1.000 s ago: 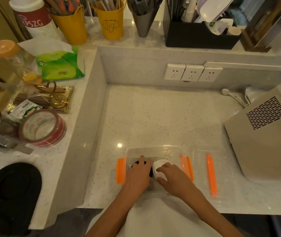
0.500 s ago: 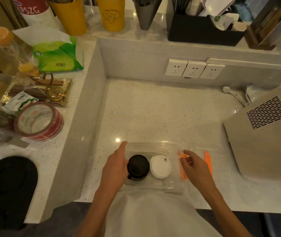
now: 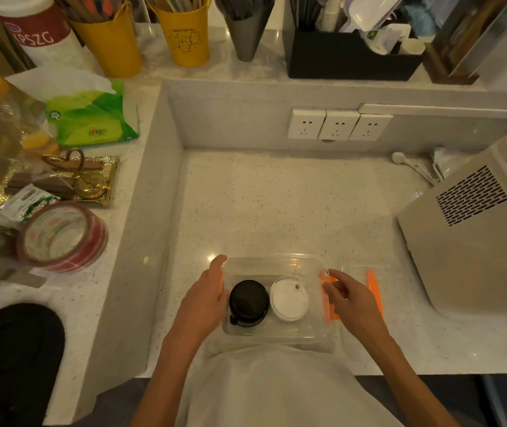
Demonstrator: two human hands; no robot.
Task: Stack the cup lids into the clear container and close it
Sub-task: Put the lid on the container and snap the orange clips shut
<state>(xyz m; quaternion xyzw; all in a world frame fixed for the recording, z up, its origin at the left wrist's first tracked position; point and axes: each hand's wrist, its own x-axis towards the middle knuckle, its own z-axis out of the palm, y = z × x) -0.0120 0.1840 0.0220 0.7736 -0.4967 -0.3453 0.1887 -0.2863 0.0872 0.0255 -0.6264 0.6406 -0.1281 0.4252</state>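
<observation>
A clear container (image 3: 276,265) sits at the counter's near edge. Inside it, a stack of black cup lids (image 3: 249,302) stands on the left and white cup lids (image 3: 289,302) on the right, side by side. My left hand (image 3: 206,300) presses against the container's left wall, with the thumb at its far left corner, and hides the latch there. My right hand (image 3: 350,300) pinches the orange latch (image 3: 329,312) on the container's right side. The clear container lid (image 3: 394,303), with its own orange strip (image 3: 373,288), lies flat to the right, partly under my right hand.
A beige appliance (image 3: 474,241) stands close on the right. Wall sockets (image 3: 338,124) are on the back wall, and a white plug with its cord (image 3: 400,158) lies near them. The raised ledge on the left holds a tape roll (image 3: 61,238), a tissue pack (image 3: 91,118) and a gold tray (image 3: 70,180).
Both hands have left the lids inside the container and moved out to its sides, left hand to the left wall, right hand to the right latch. Since half a second ago little has moved.
</observation>
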